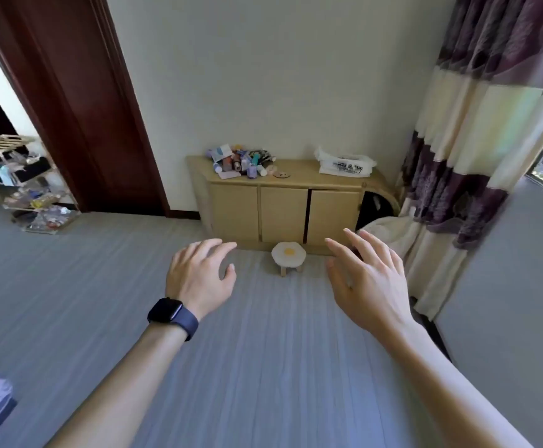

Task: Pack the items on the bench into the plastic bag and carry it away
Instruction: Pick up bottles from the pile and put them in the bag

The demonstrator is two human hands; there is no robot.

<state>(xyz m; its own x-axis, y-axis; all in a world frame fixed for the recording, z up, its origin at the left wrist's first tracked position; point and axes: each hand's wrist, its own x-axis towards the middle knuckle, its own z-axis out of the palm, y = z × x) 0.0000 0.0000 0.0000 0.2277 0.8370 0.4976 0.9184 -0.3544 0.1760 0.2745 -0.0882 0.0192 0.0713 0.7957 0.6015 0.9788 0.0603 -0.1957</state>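
Observation:
A low wooden bench cabinet (305,171) stands against the far wall. On its left end lies a heap of small bottles, tubes and packets (241,161). A folded white plastic bag (344,163) with dark print rests on its right end. A small round wooden disc (281,174) lies between them. My left hand (200,276), with a dark watch on the wrist, and my right hand (365,279) are stretched out in front of me, well short of the bench. Both are empty with fingers spread.
A small white flower-shaped stool (288,254) stands on the grey floor in front of the bench. A purple and cream curtain (464,140) hangs at the right. At the left are a dark wooden door frame (79,108) and a wire rack (27,185) full of oddments.

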